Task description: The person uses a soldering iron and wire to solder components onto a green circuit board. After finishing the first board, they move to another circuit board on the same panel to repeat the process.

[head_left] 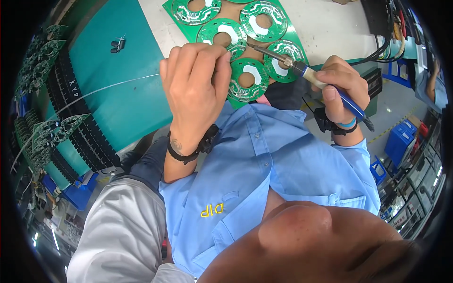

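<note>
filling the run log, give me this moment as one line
left hand: pinching solder wire | right hand: holding soldering iron | tip on green circuit board panel

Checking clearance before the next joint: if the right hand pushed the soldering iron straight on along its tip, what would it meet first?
The right hand aims the soldering iron up-left. Its tip would first meet the green ring-shaped circuit board beside the left hand's fingers. Depth is unclear, so the tip may already be touching it.

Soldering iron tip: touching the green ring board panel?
Cannot tell. In the head view the soldering iron tip meets the green ring board panel beside the left hand, contact unclear.
</note>
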Available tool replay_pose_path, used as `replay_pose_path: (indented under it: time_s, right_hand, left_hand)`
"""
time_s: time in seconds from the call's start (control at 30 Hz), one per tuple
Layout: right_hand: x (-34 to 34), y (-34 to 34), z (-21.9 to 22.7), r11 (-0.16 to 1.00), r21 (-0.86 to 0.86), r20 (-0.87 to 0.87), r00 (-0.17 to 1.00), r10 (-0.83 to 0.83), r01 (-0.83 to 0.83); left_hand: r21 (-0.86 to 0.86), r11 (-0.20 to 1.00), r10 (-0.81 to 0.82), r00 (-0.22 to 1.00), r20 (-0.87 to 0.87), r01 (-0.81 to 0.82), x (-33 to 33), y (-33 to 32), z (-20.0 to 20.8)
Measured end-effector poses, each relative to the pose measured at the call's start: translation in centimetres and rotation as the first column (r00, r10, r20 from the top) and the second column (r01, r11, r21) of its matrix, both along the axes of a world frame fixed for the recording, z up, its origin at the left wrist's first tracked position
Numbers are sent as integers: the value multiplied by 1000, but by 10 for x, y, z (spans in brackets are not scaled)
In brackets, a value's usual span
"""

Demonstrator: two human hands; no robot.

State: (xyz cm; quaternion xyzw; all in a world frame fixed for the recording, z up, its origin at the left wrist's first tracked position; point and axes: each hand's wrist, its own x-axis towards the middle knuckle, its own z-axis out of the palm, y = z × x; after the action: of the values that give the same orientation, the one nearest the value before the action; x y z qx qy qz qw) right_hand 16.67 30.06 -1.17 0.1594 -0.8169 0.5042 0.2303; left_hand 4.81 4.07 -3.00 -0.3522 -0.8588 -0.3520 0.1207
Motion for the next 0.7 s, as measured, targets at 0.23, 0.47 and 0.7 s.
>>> replay_pose_path:
  time_s: [0.23, 0.47, 0.7]
  right_hand:
    - [-6, -4, -4, 1000, 16, -1, 1000, -8, 8]
    - [-7, -4, 1, 999, 45, 26, 1000, 16, -18]
    - [-9, -4, 4, 996, 81, 22, 999, 29, -31]
  left_hand:
    - [20, 1000, -16, 1000, -18, 17, -4, 2, -5]
    - [76, 996, -33, 997, -65, 38, -7, 5, -16]
    - [-7, 1000, -26, 1000, -3, 26, -4, 5, -4]
